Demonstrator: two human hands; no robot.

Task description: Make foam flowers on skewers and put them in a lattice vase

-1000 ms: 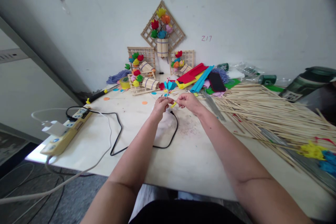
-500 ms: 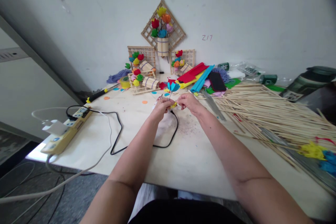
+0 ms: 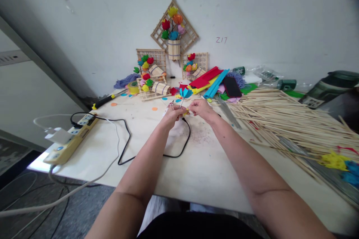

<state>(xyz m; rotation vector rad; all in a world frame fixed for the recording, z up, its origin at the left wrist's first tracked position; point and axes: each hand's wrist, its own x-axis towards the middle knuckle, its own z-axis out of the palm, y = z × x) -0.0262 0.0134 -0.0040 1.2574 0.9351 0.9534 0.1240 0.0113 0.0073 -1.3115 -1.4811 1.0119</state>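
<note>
A blue paper flower on a thin pale stem stands up out of my left hand, whose fingers are closed round the stem. Just to the right, my right hand is pinched, its fingertips close to a small yellow piece between the hands. Whether the fingertips grip that piece is too small to tell. A black cable ends just below my left hand.
Stick lattices with paper flowers, one being a diamond lattice, stand at the back. Thin wooden sticks cover the right side near a dark bottle. Coloured paper and a phone lie behind. A power strip sits left.
My right hand's fingers have shifted very slightly beside the yellow piece. The blue flower and my left hand have hardly moved.
</note>
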